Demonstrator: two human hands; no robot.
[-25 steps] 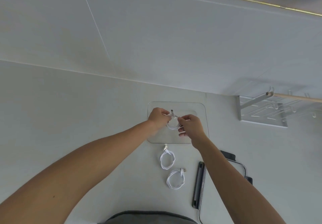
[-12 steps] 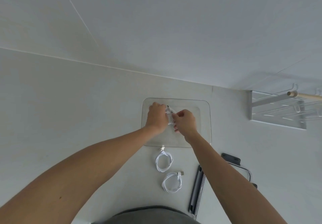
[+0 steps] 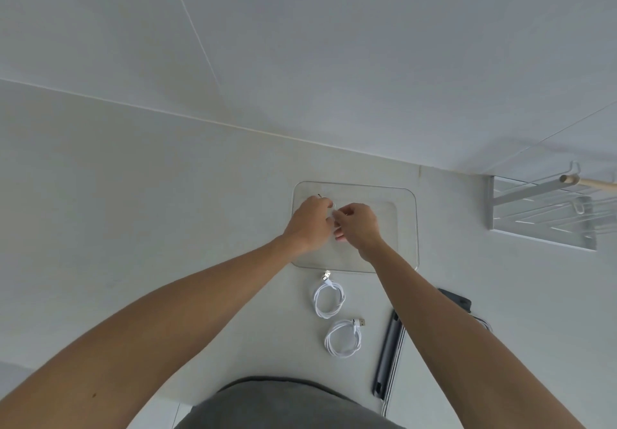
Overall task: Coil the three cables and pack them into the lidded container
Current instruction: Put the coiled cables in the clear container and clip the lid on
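Head view, looking down on a plain white counter (image 3: 167, 228) that meets a white wall (image 3: 334, 61) along a thin seam; wall has faint panel lines. Far right on the counter, a white wire rack (image 3: 541, 218) with a wooden rod (image 3: 587, 181) poking out of its top. Grey clothing (image 3: 283, 405) at bottom edge. Both bare forearms reach forward from the lower corners and converge over a clear container (image 3: 405, 228), open, rounded corners, sitting near the wall seam. Left hand (image 3: 309, 225) knuckles up, fingers curled narrow; right hand (image 3: 359, 225) just beside it, fingers also pinched in. Hands touch or nearly touch at the fingertips, over the left half of the container. Between them a bit of white cable (image 3: 331, 214) shows, mostly hidden by the fingers; both hands seem to pinch it, coil shape cannot be told. A thin dark tip sticks out past the left hand. Cables counted: three, one in the hands, two on the counter. Upper coil (image 3: 329, 300) lies just below the container's near edge, plug end pointing at it. Lower coil (image 3: 344, 338) lies nearer the body, plug to the right, apart from the upper one. One dark grey lid (image 3: 389, 358), seen edge-on, right of the lower coil, partly under the right forearm. Racks: one. Containers: one.
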